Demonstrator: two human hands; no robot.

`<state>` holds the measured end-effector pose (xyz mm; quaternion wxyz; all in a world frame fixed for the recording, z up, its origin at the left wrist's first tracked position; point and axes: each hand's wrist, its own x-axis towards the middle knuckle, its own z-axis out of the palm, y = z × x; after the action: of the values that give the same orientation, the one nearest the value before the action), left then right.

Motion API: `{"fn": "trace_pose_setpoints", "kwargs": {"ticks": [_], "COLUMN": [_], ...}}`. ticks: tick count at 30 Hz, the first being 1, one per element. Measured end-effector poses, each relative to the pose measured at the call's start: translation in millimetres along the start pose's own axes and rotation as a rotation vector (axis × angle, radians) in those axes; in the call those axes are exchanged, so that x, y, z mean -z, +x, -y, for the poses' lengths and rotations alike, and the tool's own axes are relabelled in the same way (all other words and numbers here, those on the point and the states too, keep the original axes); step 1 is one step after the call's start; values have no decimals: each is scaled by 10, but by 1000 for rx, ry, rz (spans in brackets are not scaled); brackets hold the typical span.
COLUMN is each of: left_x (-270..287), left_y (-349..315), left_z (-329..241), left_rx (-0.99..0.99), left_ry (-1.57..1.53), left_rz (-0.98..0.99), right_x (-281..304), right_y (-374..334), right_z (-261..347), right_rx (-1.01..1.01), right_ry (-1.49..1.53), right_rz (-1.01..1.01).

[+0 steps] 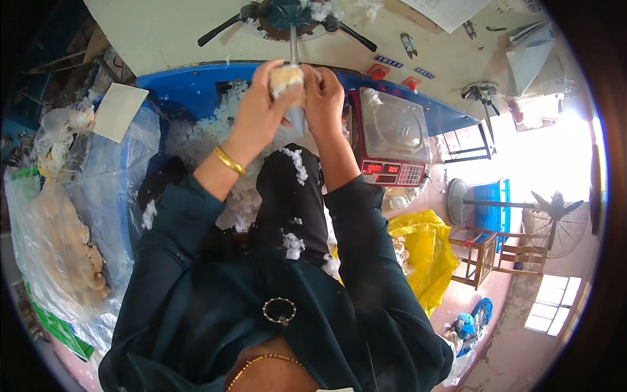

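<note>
Both my hands are raised at the front edge of the bench, at the end of a thin metal tube (293, 46) that juts from a dark green machine (287, 14). Between them is a small cream and tan plush piece (285, 77), its near end up against the tube. My left hand (260, 108) wraps round it from the left, the thumb across its front. On the other side the fingers of my right hand (324, 98) pinch its edge. A pale, pointed bit (296, 119) hangs below, too blurred to name. White fluffy stuffing (225, 140) lies in heaps beneath.
Right of my hands stands a red digital scale (394, 140). Two black handles flank the tube. Red switches (379, 71) and small snips (409, 44) are on the bench. At left is a clear plastic bag (65, 255) of tan pieces; at right, a yellow sack (424, 255).
</note>
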<state>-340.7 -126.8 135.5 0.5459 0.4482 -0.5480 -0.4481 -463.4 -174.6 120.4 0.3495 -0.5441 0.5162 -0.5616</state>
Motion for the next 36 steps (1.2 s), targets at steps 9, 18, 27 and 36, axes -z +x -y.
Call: {"fn": "trace_pose_setpoints", "kwargs": {"ticks": [9, 18, 27, 36], "left_x": [-135, 166, -140, 193], "left_y": [-79, -173, -94, 29], "left_z": [143, 127, 181, 248], "left_rx": [-393, -380, -281, -284], "left_ry": [165, 200, 97, 162], "left_rz": [171, 229, 273, 258], "right_x": [197, -90, 343, -102], "right_y": [-134, -440, -309, -405], "right_z": [-57, 121, 135, 78], "right_rx": [24, 37, -153, 385], "right_ry": [274, 168, 250, -390], "right_rz": [124, -87, 183, 76]}}
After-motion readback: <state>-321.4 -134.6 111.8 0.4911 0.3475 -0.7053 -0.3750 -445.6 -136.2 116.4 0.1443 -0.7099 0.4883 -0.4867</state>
